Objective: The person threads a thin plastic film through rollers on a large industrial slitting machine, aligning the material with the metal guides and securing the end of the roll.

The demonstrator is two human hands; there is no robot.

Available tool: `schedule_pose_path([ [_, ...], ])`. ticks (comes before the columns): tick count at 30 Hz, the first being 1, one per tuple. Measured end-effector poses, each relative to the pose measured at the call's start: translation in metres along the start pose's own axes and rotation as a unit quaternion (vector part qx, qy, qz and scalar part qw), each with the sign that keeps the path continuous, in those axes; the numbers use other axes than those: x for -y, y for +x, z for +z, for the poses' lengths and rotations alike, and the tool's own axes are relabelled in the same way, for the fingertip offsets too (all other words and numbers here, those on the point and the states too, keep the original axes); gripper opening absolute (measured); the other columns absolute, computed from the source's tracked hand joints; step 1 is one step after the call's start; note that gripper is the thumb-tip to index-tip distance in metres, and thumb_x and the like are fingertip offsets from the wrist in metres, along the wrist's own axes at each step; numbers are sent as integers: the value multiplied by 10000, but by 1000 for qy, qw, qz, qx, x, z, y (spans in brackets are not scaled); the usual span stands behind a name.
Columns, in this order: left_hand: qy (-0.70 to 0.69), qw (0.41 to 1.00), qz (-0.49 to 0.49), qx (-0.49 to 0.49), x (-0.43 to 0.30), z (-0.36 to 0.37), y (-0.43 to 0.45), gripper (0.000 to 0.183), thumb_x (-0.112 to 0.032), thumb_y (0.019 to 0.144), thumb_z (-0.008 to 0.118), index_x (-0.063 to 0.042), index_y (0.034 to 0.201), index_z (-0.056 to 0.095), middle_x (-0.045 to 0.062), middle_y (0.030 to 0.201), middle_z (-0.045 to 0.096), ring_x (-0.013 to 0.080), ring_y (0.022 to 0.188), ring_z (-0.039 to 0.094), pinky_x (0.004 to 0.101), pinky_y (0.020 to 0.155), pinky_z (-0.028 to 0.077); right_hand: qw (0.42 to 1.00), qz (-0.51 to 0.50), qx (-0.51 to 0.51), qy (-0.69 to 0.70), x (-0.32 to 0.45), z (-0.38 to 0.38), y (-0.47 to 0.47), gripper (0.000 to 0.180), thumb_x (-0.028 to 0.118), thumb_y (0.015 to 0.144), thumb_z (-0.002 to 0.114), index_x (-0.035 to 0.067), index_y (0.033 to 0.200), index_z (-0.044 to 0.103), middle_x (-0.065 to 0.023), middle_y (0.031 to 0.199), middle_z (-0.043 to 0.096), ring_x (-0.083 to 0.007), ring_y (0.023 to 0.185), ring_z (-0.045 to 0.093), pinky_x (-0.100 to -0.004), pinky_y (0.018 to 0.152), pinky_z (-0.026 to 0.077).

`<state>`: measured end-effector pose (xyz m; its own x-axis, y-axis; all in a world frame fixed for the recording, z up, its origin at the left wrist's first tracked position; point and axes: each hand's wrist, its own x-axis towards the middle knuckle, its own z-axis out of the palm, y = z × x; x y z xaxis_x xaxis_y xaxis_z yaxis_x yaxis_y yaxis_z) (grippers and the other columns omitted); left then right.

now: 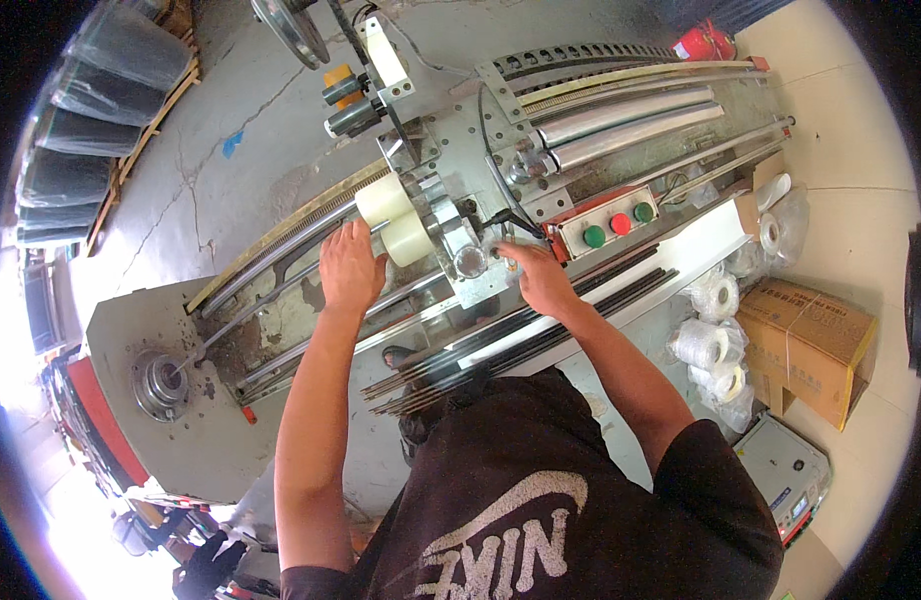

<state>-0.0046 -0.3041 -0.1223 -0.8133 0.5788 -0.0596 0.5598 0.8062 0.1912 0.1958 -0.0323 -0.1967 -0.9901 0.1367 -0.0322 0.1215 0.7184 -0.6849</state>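
My left hand point(352, 266) rests over a thin metal rod point(269, 295), against the lower left of two cream rollers point(394, 219); whether its fingers close on the rod is hidden. The rod runs from a round chuck point(164, 384) on the grey machine housing to the rollers. My right hand point(539, 277) reaches to the machine carriage point(479, 289), its fingertips beside a round metal knob point(470, 261) and just below a black clamping lever point(514, 219). What those fingertips touch is not clear.
A control box point(609, 225) with green and red buttons sits right of the carriage. Dark thin rods point(520, 330) lie on a white tray point(704, 240) before me. Wrapped rolls point(712, 296) and a cardboard box point(805, 337) stand at right. A metal wheel point(299, 30) is at the top.
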Motion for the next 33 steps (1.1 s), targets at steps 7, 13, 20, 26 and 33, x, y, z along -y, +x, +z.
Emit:
schedule_pose_path([
  [7, -109, 994, -9, 15, 4, -8, 2, 887, -145, 806, 825, 36, 1537, 357, 196, 1236, 683, 382, 1179, 633, 480, 1053, 466, 989, -120, 57, -66, -33, 15, 33, 407, 109, 965, 606, 123, 1369, 647, -157, 1281, 706, -370, 1208, 661, -459, 1047, 517],
  [13, -241, 969, -23, 56, 26, -17, 8, 994, -245, 895, 728, 60, 1637, 140, 223, 1212, 727, 398, 1112, 697, 453, 982, 534, 973, -146, 67, -164, -38, 12, 35, 371, 166, 1014, 540, 165, 1367, 656, -73, 1260, 732, -297, 1184, 689, -422, 961, 567],
  [20, -314, 928, -83, 184, 25, -35, 41, 953, -492, 1002, 663, 42, 1640, 199, 174, 968, 770, 273, 906, 760, 380, 870, 554, 970, -178, 54, -156, -58, 19, 39, 310, 171, 981, 586, 229, 1249, 729, -19, 1177, 772, -238, 1096, 722, -419, 938, 559],
  [26, -368, 907, -68, 192, 45, -13, 48, 944, -451, 1004, 692, 50, 1634, 199, 155, 916, 747, 204, 753, 700, 348, 756, 556, 995, -66, -48, -48, -13, 3, 15, 230, 157, 951, 694, 128, 1175, 738, -60, 1150, 784, -256, 997, 754, -397, 835, 585],
  [33, -364, 909, -64, 193, 42, -15, 53, 927, -402, 1001, 707, 36, 1639, 196, 131, 874, 745, 177, 706, 653, 336, 700, 533, 951, 127, -111, 259, 17, -4, -32, 243, 51, 972, 712, 1, 1183, 602, -164, 1098, 764, -233, 952, 777, -354, 836, 618],
])
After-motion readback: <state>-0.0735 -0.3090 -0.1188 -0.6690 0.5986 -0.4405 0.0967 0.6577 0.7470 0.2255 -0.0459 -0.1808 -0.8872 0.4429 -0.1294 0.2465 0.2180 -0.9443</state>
